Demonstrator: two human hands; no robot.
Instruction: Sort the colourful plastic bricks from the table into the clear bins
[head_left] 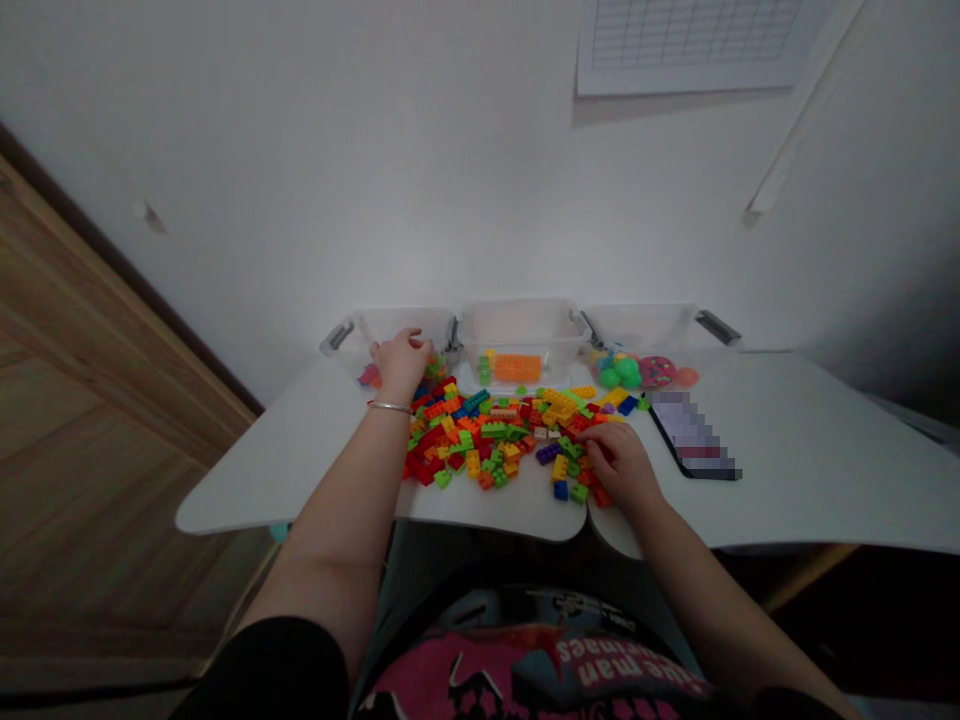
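The left hand (401, 362) is positioned over the left clear bin (375, 325), fingers bent; whether it grips anything cannot be determined. The right hand (621, 462) is at the right side of the pile of toy bricks (495, 430), fingers curled and fingertips at the bricks; whether one is pinched cannot be determined. The bricks, mainly red, orange, yellow and green with some blue and purple, lie loose on the white table (810, 450), in front of the bins and between the two forearms. The middle clear bin (521, 320) contains a large orange piece with green and yellow ones beside it. The right clear bin (645, 322) contains green rounded items and a pink disc. A phone (690, 435) lies right of the pile.
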